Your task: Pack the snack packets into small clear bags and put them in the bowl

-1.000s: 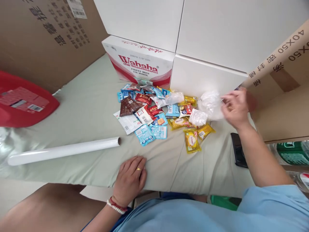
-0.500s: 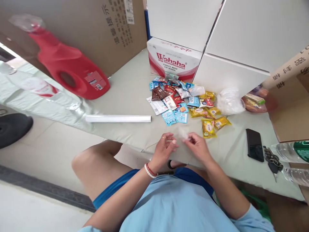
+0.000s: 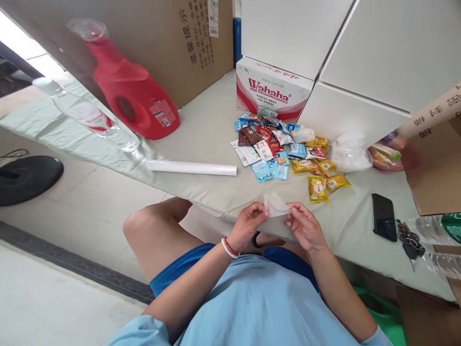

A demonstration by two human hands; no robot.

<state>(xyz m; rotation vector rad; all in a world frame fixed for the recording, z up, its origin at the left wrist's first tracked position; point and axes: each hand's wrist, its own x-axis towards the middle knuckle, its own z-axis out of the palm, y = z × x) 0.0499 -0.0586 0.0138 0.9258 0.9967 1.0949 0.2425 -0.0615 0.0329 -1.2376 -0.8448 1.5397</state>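
Between my two hands a thin clear plastic bag (image 3: 276, 203) is stretched, its body standing up towards the table. My left hand (image 3: 251, 222) pinches its left edge with thumb and forefinger. At the other edge my right hand (image 3: 305, 224) pinches it too, the remaining fingers loosely curled. Beyond the hands lies a heap of small wrapped snacks (image 3: 264, 150) in blue, red, brown and white. Yellow snack packets (image 3: 318, 188) lie to its right, nearest my right hand. A bunched pile of clear plastic bags (image 3: 350, 153) sits right of the heap.
A white roll (image 3: 192, 167) lies at left, near a water bottle (image 3: 91, 117) and a red jug (image 3: 133, 91). Behind the snacks stands a Wahaha box (image 3: 270, 90). At right are a phone (image 3: 384, 217), keys (image 3: 409, 240) and a red bowl (image 3: 403, 156).
My left hand has closed on the bag's edge, which only my right hand held before. The bag is now spread between both hands. The whole view has shifted slightly.
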